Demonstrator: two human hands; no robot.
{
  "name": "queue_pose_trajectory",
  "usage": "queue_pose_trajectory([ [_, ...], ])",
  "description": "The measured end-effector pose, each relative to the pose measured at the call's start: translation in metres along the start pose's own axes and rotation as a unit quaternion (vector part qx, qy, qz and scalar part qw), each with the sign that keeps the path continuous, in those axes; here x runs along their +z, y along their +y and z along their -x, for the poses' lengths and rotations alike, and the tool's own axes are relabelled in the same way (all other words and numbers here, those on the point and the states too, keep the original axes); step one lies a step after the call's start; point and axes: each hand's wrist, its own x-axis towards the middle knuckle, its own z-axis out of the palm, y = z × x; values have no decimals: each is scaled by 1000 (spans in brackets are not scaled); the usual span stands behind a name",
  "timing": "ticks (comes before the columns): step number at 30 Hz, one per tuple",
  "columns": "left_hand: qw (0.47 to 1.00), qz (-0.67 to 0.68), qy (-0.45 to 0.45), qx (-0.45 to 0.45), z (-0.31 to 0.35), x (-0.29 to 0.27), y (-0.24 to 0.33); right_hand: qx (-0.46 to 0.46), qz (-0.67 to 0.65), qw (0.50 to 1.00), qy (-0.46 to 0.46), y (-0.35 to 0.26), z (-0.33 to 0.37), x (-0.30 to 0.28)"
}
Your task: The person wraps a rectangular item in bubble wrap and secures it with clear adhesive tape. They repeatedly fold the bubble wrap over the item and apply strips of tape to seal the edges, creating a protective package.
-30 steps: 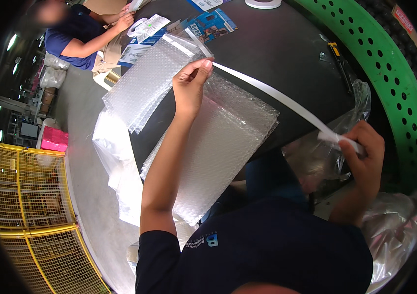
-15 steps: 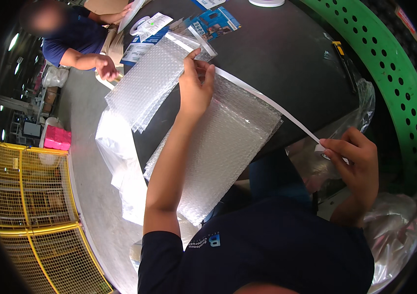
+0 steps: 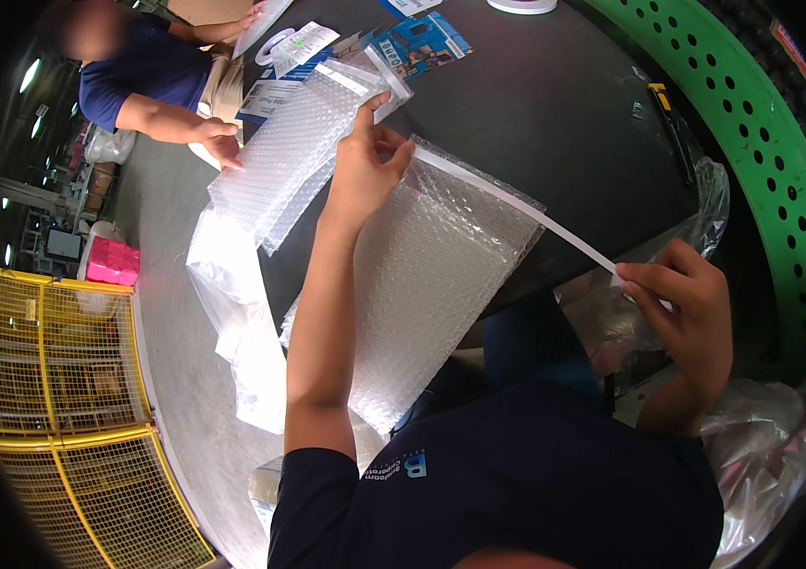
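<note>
A strip of white tape (image 3: 493, 185) runs taut between my hands, slanting down to the right along the top edge of a clear bubble-wrap pouch (image 3: 431, 270). Beside that edge's left corner, my left hand (image 3: 363, 169) is closed at the tape's end, thumb near the strip and index finger raised. Out past the pouch's right corner, my right hand (image 3: 686, 308) pinches the other end of the tape; a bit of white roll shows between its fingers. The pouch hangs over the near table edge. More bubble-wrap pouches (image 3: 289, 152) lie left of my left hand.
The dark table (image 3: 536, 104) holds printed blue cards (image 3: 422, 45), a white tape roll (image 3: 522, 5) and a yellow-black cutter (image 3: 671, 131). A green perforated rail (image 3: 754, 142) curves along the right. Across at upper left, a co-worker's hand (image 3: 221, 142) is near the pouches. Yellow mesh fencing (image 3: 52, 360) stands left.
The tape has come down onto the pouch's top edge. My left hand has shifted slightly left and down, while my right stays nearly in place. The co-worker's hand has moved toward the stacked pouches.
</note>
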Motion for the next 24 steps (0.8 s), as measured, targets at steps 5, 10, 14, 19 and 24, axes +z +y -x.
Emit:
queue_pose_trajectory([
  [5, 999, -38, -2, 13, 0, -2, 7, 3, 5, 1000, -2, 3, -3, 4],
  [10, 996, -82, 20, 26, -2, -9, 20, -10, 25, 1000, -2, 0, -10, 5],
  [14, 993, -109, 38, 39, -2, -12, 23, -20, 26, 999, 0, -5, -18, 4],
  [19, 991, -129, 46, -9, 0, -14, 25, -32, 30, 999, -3, -7, -28, 6],
  [24, 992, -122, 41, -18, 1, -13, 20, -32, 31, 999, 1, -4, -33, 8],
])
